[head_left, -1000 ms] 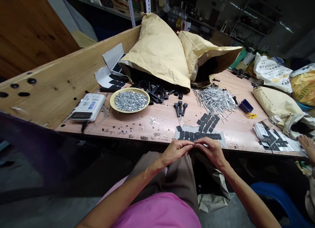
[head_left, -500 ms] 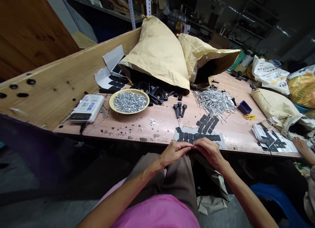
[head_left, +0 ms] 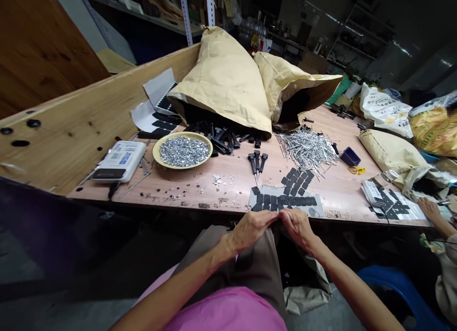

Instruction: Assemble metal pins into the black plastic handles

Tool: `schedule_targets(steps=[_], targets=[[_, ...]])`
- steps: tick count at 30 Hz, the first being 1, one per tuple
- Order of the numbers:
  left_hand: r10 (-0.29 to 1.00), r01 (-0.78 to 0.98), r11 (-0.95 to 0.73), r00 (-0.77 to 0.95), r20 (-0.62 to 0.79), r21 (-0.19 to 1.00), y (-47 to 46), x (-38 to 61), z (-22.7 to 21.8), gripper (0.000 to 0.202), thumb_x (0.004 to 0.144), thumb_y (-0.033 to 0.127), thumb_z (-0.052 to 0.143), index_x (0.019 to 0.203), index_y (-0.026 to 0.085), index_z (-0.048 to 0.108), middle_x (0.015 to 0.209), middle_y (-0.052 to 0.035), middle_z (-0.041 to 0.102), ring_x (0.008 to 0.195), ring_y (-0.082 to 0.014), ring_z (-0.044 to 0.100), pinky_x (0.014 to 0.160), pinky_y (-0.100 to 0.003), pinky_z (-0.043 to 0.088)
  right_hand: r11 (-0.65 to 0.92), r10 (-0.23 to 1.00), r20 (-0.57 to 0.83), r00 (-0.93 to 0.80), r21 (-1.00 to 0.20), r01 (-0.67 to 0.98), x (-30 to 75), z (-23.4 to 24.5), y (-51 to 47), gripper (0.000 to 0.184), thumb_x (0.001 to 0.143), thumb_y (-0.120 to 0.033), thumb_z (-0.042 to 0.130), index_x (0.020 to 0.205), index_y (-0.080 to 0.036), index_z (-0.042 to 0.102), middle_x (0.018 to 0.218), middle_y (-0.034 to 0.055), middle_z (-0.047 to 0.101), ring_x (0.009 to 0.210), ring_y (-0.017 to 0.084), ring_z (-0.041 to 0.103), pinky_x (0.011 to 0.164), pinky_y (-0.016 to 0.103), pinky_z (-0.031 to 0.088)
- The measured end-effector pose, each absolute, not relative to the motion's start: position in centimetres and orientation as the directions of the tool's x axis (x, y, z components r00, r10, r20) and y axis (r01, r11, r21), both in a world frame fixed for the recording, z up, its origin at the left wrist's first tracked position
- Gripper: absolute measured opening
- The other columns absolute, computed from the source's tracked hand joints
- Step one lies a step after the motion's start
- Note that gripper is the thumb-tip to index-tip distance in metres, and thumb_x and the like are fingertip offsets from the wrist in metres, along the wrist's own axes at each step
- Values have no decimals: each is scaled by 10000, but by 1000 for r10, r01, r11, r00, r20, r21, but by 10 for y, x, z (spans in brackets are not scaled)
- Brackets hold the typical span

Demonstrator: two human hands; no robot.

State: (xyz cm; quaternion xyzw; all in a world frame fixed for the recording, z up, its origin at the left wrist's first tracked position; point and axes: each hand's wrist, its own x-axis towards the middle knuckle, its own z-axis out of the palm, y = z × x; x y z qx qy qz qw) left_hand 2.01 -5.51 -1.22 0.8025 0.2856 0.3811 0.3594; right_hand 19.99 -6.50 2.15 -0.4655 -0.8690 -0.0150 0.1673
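Observation:
My left hand [head_left: 253,227] and my right hand [head_left: 297,226] meet at the table's front edge, above my lap. Fingers of both are closed, and whatever lies between them is hidden. Just beyond them, black rounded pads [head_left: 300,201] lie in rows on a grey sheet [head_left: 317,210]. Farther back rest three black-headed pieces with metal rods [head_left: 257,163]. A heap of thin metal rods [head_left: 309,149] is spread behind the pads. To the left stands a yellow bowl [head_left: 157,160] full of small metal washers, with a few loose washers [head_left: 217,179] beside it.
Two large paper sacks [head_left: 223,78] lie at the back, black parts spilling from one. A white boxy device [head_left: 119,160] sits at left. At right are a small dark blue box [head_left: 352,156], another sack [head_left: 389,150] and a co-worker's hand [head_left: 428,208].
My hands have curled in more tightly, the right one turning knuckles up. The whole view has shifted slightly. At right, the co-worker's hand now has a thin object near it.

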Motion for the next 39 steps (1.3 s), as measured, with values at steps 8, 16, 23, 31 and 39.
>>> schedule_targets(steps=[8, 16, 23, 31, 39], targets=[[861, 101, -250, 479, 173, 963, -49, 17, 5, 309, 868, 324, 460, 917, 140, 703, 515, 28, 549, 472, -87, 462, 512, -188, 407, 620, 758, 335, -560, -102, 778, 198, 56, -65, 371, 982, -366, 259, 1037, -199, 585, 902, 54, 667, 794, 156, 573, 721, 283, 371], [825, 50, -351, 489, 283, 935, -56, 20, 3, 281, 840, 309, 474, 902, 164, 707, 803, -49, 705, 696, -143, 618, 675, -230, 477, 631, 763, 211, -610, -44, 774, 200, 44, -63, 591, 998, -315, 98, 641, -186, 552, 573, 7, 563, 551, 136, 448, 664, 288, 306], [856, 92, -225, 495, 151, 970, -51, 19, 9, 294, 861, 325, 452, 868, 153, 691, 513, 34, 556, 476, -94, 497, 514, -192, 424, 617, 771, 239, -590, -51, 786, 203, 54, -64, 423, 987, -382, 224, 940, -186, 596, 879, 45, 661, 765, 148, 540, 769, 286, 295], [787, 109, -370, 565, 249, 923, -60, 17, 2, 246, 854, 259, 453, 866, 193, 690, 832, -42, 709, 757, -161, 644, 713, -236, 486, 674, 739, 62, -671, -68, 736, 199, 48, -60, 540, 997, -326, 191, 620, -178, 548, 562, -2, 583, 555, 125, 450, 758, 308, 281], [836, 77, -136, 544, 73, 988, -52, 8, 15, 304, 834, 351, 458, 833, 142, 679, 479, 55, 452, 464, -87, 418, 498, -197, 365, 637, 768, 219, -601, -170, 752, 200, 70, -63, 384, 974, -417, 277, 995, -188, 584, 862, 35, 673, 753, 137, 566, 807, 301, 291]])
